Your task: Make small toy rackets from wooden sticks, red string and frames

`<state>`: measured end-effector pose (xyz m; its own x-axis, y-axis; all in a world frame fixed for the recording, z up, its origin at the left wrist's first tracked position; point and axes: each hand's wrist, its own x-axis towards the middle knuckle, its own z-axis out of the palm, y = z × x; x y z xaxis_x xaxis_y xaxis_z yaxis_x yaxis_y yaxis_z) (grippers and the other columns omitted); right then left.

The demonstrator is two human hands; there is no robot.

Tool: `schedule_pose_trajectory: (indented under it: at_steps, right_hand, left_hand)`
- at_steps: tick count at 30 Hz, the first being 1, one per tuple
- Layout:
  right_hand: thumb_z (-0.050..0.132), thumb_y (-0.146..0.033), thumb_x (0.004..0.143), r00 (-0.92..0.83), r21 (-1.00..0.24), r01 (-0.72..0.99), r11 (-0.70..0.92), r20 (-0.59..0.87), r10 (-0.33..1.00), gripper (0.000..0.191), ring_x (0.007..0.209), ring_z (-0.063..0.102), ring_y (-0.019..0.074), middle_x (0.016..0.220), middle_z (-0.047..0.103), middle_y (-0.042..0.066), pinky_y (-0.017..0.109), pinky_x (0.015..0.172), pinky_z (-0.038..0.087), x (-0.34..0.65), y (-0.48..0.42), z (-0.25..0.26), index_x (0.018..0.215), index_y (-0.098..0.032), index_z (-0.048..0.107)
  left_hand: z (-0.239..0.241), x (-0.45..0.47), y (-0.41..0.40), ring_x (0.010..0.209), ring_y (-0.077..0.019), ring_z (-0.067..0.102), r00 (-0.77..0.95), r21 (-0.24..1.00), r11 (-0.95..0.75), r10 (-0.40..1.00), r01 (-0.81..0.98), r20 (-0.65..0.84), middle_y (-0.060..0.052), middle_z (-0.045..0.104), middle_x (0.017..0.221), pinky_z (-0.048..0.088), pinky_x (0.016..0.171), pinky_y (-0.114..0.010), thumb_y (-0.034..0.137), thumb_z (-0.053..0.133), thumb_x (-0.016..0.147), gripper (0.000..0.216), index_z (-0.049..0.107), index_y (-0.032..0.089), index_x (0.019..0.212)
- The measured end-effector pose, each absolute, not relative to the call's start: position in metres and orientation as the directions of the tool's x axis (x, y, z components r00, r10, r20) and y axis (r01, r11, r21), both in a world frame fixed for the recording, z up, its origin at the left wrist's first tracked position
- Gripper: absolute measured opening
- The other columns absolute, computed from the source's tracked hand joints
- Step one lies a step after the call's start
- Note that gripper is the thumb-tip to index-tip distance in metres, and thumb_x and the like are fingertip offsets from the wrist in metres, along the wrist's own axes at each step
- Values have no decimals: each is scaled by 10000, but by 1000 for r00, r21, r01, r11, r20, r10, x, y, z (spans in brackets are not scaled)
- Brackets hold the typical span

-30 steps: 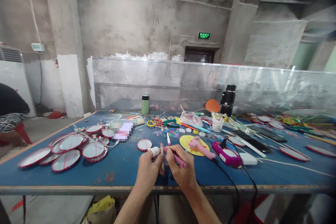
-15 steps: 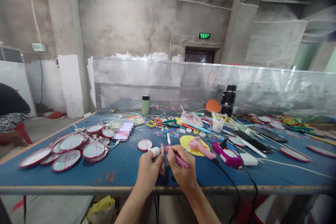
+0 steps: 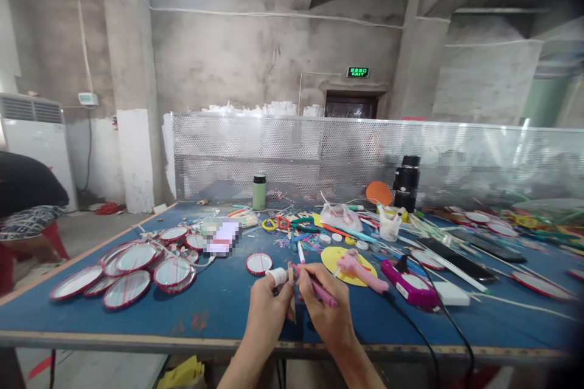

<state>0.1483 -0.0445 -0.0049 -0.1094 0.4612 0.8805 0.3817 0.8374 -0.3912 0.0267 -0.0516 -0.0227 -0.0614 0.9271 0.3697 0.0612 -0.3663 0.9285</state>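
My left hand (image 3: 268,311) is closed on a flat wooden stick (image 3: 291,270), held upright above the table's front part. A white wrapping (image 3: 276,276) shows at one of its fingers. In my right hand (image 3: 329,310) is a pink marker pen (image 3: 323,293), gripped as for writing, its tip end at the stick; whether it touches cannot be made out. Just beyond my hands lie a small round mirror-like disc (image 3: 259,264) with a red rim and a white pen (image 3: 300,251) with a pink end. A pink glue gun (image 3: 362,273) rests on a yellow disc (image 3: 327,260) to the right.
Several red-rimmed round discs (image 3: 126,289) are piled at left beside a phone (image 3: 223,237). A green bottle (image 3: 258,193) and a black flask (image 3: 407,185) stand near the perforated metal screen (image 3: 283,152). A purple device (image 3: 408,284) with black cables sits right. A seated person (image 3: 31,188) is far left.
The view has tilted up and turned slightly left, so everything sits lower and farther right. Both hands keep their grip on the stick and marker pen.
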Motion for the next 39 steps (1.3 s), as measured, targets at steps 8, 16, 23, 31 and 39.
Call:
schedule_pose_trajectory:
  at_steps: [8,16,23,31,39]
  right_hand:
    - [505,-211,938,-99,-359,422,832,894,436,163,603,639,131,735,686,14,214,591,494,149,-44,-6,826,-198,623]
    - [506,-211,934,-99,-365,422,830,891,442,182,554,611,118,672,643,-9,210,558,474,149,-45,-5,778,-198,600]
    - [516,-213,935,-65,-397,383,834,889,453,148,541,629,118,710,673,3,204,545,497,150,-45,-7,827,-200,615]
    - [520,-212,933,-59,-386,382,840,897,439,144,543,627,122,691,668,2,210,553,506,150,-47,-6,830,-202,620]
    - [507,-225,937,-64,-468,317,825,857,511,178,508,622,114,664,658,-1,204,521,502,151,-49,-4,817,-190,634]
  left_hand:
    - [-18,28,-53,363,-108,483,-71,931,-364,929,24,364,35,511,432,361,401,-192,519,575,829,393,622,147,712]
    - [-21,28,-52,366,-113,494,-65,937,-348,935,25,349,36,506,434,352,404,-194,502,560,843,375,607,152,718]
    - [-19,28,-54,363,-109,491,-69,937,-348,934,35,350,33,507,436,346,402,-192,468,571,823,346,612,144,707]
    - [-19,28,-54,350,-104,474,-69,935,-353,934,-13,351,43,495,410,349,390,-188,445,597,795,315,623,147,693]
    - [-18,25,-55,362,-108,493,-59,939,-344,938,-24,342,32,543,430,360,404,-190,437,632,763,296,614,150,689]
